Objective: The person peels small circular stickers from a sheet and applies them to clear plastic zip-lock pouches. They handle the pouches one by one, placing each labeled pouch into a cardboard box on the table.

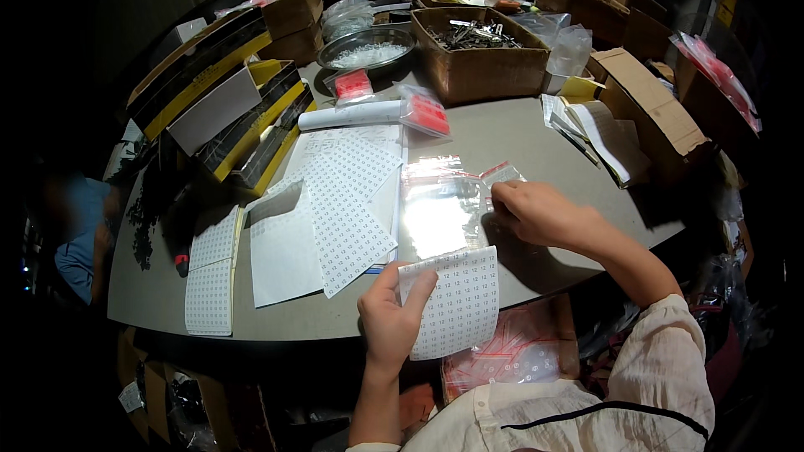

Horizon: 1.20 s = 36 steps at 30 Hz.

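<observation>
My left hand (394, 314) grips a curved white sheet of small printed labels (459, 305) at its left edge, with the thumb on top. The sheet hangs over the front table edge. To its right, my right hand (536, 211) is low over the table with fingers curled together. Past its fingertips shows a small clear zip bag (504, 172) with a red strip. What the fingers pinch, if anything, is hidden. Left of that hand lie shiny clear zip bags (440, 213). More label sheets (356, 238) fan out farther left, beside a plain white sheet (285, 259).
A brown box of dark metal parts (481, 46) and a metal bowl of clear pieces (368, 54) stand at the back. Black-yellow boxes (268, 121) line the left, cardboard (649, 96) the right. Below the edge sits a box of zip bags (511, 351). Another person (79, 234) is far left.
</observation>
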{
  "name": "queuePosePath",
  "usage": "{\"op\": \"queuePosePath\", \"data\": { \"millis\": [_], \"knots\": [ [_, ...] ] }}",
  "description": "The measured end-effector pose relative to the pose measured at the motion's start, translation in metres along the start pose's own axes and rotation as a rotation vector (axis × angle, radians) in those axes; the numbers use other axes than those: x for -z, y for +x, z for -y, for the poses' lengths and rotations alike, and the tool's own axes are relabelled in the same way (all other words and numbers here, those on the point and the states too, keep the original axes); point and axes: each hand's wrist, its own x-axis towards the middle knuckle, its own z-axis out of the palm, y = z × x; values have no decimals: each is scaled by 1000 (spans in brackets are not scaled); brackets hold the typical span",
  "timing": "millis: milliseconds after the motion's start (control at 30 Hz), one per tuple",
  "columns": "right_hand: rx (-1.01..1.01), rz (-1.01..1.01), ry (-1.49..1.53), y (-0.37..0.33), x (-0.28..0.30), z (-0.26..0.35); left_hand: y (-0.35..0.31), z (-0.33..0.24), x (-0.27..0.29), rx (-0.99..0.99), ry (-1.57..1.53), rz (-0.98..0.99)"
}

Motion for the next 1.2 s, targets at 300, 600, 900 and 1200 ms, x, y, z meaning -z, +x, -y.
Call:
{"op": "queuePosePath", "data": {
  "millis": [300, 600, 900, 1200],
  "knots": [
    [135, 71, 536, 48, 25, 12, 2, -4, -3, -30, 8, 7],
    [221, -221, 145, 60, -23, 26, 5, -10, 4, 15, 52, 42],
    [-200, 28, 298, 16, 15, -57, 5, 0, 2, 0, 4, 8],
    [307, -90, 531, -26, 31, 33, 8, -2, -22, 2, 73, 33]
  ]
}}
